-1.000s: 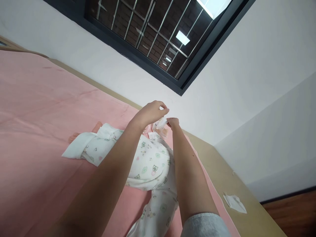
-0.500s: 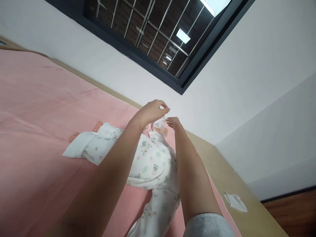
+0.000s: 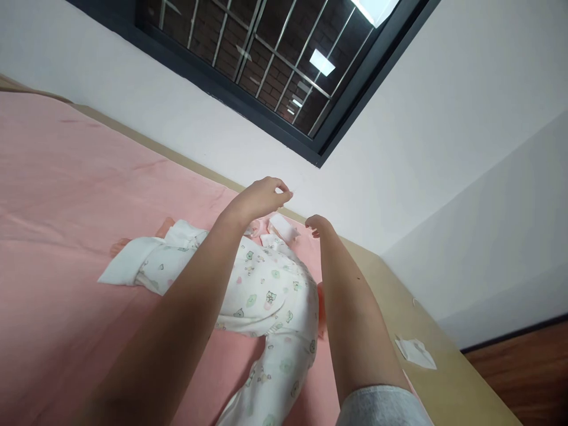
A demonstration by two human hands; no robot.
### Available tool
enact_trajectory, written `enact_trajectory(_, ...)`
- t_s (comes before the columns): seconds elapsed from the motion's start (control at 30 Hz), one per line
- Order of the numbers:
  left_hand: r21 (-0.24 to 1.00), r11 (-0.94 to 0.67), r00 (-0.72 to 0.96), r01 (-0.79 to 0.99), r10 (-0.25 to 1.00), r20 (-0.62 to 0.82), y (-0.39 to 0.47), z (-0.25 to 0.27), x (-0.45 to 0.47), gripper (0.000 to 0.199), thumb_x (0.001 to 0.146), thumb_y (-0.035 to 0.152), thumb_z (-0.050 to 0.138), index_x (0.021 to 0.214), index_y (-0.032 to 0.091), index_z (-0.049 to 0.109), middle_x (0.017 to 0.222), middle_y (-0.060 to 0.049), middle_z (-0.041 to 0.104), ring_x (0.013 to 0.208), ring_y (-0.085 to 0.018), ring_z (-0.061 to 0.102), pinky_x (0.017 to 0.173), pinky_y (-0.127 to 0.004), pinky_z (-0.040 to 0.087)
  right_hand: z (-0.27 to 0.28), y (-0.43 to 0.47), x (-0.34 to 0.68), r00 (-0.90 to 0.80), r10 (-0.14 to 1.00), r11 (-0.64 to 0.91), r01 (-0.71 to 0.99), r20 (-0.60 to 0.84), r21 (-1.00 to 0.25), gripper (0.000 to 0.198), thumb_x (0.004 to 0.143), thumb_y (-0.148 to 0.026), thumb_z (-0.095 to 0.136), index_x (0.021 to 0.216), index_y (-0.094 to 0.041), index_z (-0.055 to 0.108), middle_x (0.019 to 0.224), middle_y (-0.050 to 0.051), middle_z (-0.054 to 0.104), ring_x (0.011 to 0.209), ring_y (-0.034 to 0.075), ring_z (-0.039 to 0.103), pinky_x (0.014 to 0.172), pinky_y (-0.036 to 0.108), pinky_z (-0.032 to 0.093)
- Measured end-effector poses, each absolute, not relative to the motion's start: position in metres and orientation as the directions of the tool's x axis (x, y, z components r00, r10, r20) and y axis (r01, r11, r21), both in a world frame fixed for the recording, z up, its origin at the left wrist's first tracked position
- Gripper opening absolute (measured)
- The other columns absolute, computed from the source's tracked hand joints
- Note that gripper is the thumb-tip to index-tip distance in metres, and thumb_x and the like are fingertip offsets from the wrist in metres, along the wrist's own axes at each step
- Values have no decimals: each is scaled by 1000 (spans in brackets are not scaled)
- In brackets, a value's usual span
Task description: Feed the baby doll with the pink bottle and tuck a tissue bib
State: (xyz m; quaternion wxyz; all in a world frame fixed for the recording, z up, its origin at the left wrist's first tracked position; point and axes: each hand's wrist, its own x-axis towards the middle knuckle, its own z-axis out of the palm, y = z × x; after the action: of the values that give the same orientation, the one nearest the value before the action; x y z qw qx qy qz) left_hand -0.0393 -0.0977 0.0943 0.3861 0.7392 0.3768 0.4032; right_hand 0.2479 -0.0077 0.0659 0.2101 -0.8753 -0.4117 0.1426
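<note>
Tissue point(image 3: 282, 226) lies between pinched-shut left grip point(image 3: 261, 198) and loosely curled right grip point(image 3: 318, 225).

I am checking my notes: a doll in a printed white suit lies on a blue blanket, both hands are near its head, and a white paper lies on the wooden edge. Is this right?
Not quite. The head view shows the blanket is pink, not blue. The rest holds: doll, left hand, right hand, white paper on the wooden edge.

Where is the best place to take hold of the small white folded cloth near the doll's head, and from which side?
Probably its raised right corner, from above and the right. The white cloth lies tilted on the doll, and the open right hand is beside that edge; the left hand is pinched above it.
</note>
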Motion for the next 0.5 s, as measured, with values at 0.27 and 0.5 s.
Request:
enact_trajectory(0.27,845,-410,365,343,887,282,-96,94,-40,36,81,43,54,110,22,63,103,-5,72,90,-22,68,83,-32,48,96,-58,290,567,822,-484,640,-59,-597,16,63,-10,75,76,-14,68,87,8,67,77,16,60,73,34,54)
enact_trajectory(0.5,823,-429,298,374,895,331,-107,100,-39,39,79,48,56,110,25,64,107,-4,72,93,-25,68,84,-33,49,63,-134,357,549,827,-357,681,124,-639,15,73,-9,63,86,-13,70,93,6,68,91,18,60,85,29,47)
